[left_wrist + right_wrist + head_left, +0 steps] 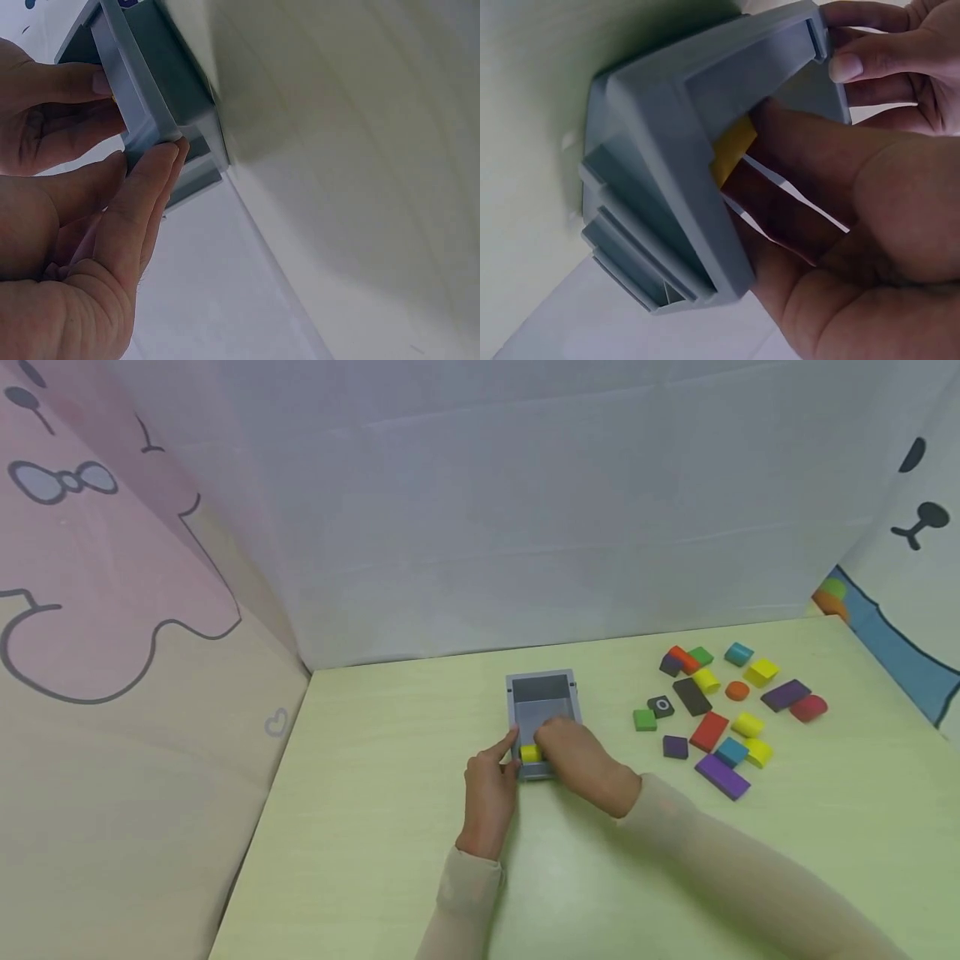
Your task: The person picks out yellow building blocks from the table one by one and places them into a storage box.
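Observation:
A small grey open box (542, 677) stands on the table, long side pointing away from me. My left hand (489, 793) grips its near left wall, thumb on one side and fingers on the other. My right hand (588, 764) reaches in over the right wall, fingers bent down into the box. A yellow block (531, 753) lies in the near left end of the box. In the right wrist view, my right fingertips pinch the yellow block (733, 150) close to the inner wall. Part of the block is hidden by the fingers.
Loose wooden blocks lie scattered right of the box, among them a purple block (722, 777), a red block (708, 732), a black block (692, 697) and a green block (645, 720). A white curtain (480, 527) hangs behind the table's back edge, with printed cloth at both sides.

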`<control>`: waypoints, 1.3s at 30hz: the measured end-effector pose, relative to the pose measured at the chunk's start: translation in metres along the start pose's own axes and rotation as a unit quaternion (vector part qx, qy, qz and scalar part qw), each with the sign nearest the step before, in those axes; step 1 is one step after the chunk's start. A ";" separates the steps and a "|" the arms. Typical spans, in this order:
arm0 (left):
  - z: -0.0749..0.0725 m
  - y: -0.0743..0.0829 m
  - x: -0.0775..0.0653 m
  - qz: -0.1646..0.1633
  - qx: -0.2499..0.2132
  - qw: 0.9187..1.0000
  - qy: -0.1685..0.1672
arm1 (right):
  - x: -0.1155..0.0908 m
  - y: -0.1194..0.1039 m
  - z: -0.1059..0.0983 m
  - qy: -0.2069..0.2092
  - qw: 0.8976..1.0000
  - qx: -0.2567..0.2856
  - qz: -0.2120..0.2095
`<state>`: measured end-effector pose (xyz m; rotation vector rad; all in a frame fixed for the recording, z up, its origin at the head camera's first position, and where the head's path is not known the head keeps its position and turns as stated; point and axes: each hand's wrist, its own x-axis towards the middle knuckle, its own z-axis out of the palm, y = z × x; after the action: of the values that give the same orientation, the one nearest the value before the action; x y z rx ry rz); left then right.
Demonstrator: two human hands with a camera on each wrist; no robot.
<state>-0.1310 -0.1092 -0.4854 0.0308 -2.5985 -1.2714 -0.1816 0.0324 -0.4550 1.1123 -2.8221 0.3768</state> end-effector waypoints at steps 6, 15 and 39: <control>-0.001 0.001 0.000 -0.001 0.002 1.000 -0.002 | 0.002 -0.003 0.000 -0.016 1.000 -0.006 0.018; -0.003 0.002 -0.001 -0.006 0.002 1.000 -0.006 | 0.005 -0.005 0.001 -0.052 0.998 0.001 0.032; -0.002 0.001 -0.001 -0.007 0.005 1.000 -0.008 | 0.005 -0.007 -0.005 -0.058 0.997 0.038 0.036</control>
<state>-0.1294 -0.1101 -0.4840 0.0409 -2.6215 -1.2687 -0.1805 0.0260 -0.4483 1.0837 -2.9795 0.4431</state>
